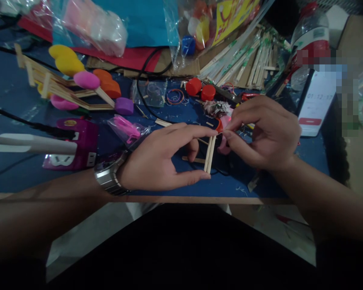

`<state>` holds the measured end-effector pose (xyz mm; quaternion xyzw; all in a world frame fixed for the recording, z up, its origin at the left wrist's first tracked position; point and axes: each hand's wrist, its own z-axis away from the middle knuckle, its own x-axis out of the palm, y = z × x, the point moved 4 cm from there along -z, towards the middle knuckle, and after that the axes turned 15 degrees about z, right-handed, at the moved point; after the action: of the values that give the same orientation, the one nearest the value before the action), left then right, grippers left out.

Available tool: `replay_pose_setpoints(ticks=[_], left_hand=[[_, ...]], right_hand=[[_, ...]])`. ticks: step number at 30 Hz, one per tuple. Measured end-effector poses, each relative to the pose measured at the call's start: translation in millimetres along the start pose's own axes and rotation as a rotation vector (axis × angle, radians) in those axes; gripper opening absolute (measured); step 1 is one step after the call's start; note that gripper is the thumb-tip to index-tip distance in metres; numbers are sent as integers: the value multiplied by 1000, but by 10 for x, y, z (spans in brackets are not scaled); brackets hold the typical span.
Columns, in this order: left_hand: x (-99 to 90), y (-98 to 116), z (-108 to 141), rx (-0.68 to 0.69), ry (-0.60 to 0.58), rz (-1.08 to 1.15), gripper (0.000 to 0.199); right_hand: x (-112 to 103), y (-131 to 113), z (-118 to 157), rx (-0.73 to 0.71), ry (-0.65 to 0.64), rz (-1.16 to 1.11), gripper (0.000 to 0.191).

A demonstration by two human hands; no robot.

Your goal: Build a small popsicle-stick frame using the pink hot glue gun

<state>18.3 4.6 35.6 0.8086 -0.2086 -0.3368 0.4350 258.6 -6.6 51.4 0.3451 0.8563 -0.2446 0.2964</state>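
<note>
My left hand (160,157) grips a pair of short wooden sticks (210,155) lying side by side, the thumb at their lower end and the forefinger at the upper end. More wood pieces show behind the fingers, partly hidden. At the sticks' upper end my right hand (266,131) is closed in a pinch. A thin pale strand seems to run from its fingertips to the sticks; what it is I cannot make out. Just behind the fingertips is a pink and orange object (224,149), mostly covered.
At the left stands a wooden-stick frame (72,94) with coloured pieces, behind a purple power socket (87,139). Red bottle caps (207,92), rubber bands (175,96) and bundled sticks (238,60) lie farther back. A phone (316,100) leans by a bottle (310,36) at right.
</note>
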Motion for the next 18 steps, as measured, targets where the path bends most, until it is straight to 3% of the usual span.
replay_pose_setpoints(ticks=[12,18], left_hand=[[1,8,5,33,18,4,61],[1,-4,5,36,17,15,61]], right_hand=[[2,17,-14,-8,-23,-37,24],[17,2,12,-84,-42,-95,14]])
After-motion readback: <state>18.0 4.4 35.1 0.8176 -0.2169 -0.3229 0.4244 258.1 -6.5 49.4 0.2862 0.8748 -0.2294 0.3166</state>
